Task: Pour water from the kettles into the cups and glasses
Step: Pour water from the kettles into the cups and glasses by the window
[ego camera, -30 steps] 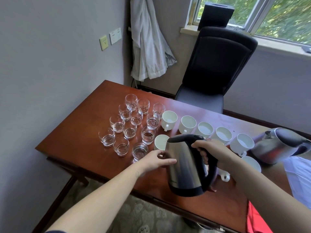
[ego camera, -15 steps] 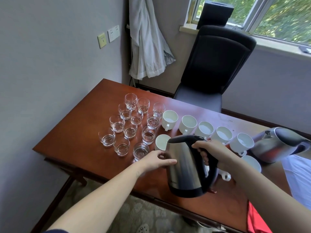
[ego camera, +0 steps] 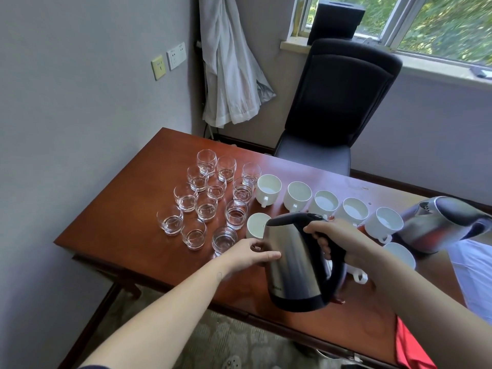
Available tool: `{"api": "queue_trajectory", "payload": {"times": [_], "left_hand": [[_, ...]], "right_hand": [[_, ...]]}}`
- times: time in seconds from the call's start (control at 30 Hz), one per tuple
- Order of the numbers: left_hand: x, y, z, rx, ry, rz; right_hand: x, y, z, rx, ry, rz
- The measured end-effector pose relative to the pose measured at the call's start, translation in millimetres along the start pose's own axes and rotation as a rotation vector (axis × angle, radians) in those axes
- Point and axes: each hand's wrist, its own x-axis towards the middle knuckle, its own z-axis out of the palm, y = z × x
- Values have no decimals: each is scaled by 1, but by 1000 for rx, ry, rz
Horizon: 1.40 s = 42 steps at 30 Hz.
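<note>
Right hand clamps the black handle of the steel kettle and carries it clear of the table, near upright, no water leaving the spout. Left hand is unclenched, thumb flat on the kettle wall. My read: it steadies the weight and aims the tilt. The spout is just beside the near white cup, likely the next fill. Further out, a row of white cups runs right, several looking filled. Cluster of glasses to the left, fill level hard to read. Second kettle at the right edge, tilted, its support out of view.
</note>
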Motion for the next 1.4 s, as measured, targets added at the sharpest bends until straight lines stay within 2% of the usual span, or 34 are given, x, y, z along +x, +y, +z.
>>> {"api": "queue_trajectory", "payload": {"times": [0.57,1.4], "left_hand": [[-4,3,9,-39,-19,-49],[-5,1,15,-45,4,-31]], "right_hand": [[-10,2,-5,25,-33,34],[-19,9,-11,57,-34,0]]}}
